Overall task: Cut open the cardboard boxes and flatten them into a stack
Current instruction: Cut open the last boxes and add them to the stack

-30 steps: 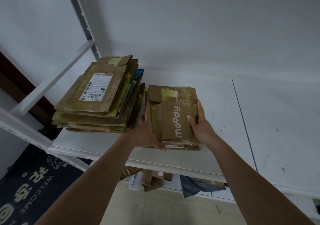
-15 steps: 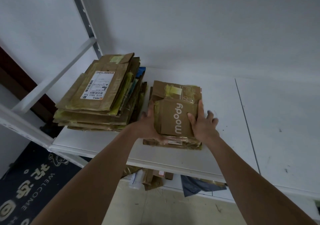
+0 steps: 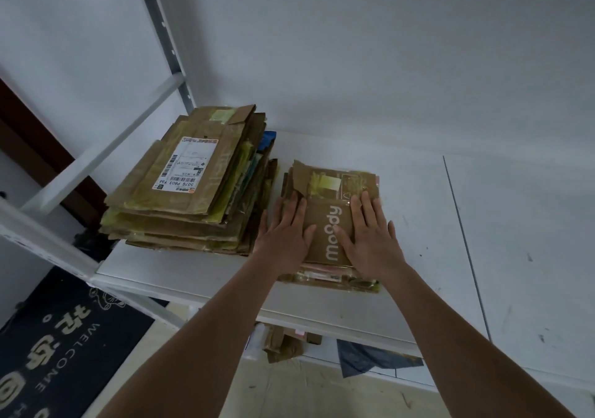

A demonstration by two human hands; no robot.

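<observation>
A: Both hands have shifted off the sides of the small pile and now lie flat on top of it, fingers no longer curled round the edges.

B: Right, the left hand [image 3: 287, 231] is spread on the left part of the flattened "moody" box [image 3: 330, 227], palm down, fingers straight and pointing up the frame.

A: And the right hand [image 3: 370, 240] mirrors it on the right part, fingers straight and a little fanned. Neither hand grips anything; both press on the cardboard.

B: That box tops the small stack of flattened boxes [image 3: 335, 276], sitting centre frame on the white shelf board [image 3: 434, 211], near its front edge.

A: Just beside it, left of centre, stands the taller stack of flattened cardboard [image 3: 180, 218], with a white shipping label [image 3: 190, 163] on its top sheet. The two piles look nearly touching at the near corner; I can't tell for sure.

B: Lower left, a dark welcome mat [image 3: 54, 353] lies on the floor. Under the shelf, bottom centre, scraps of cardboard [image 3: 280, 343] and a dark cloth [image 3: 363, 358].
</observation>
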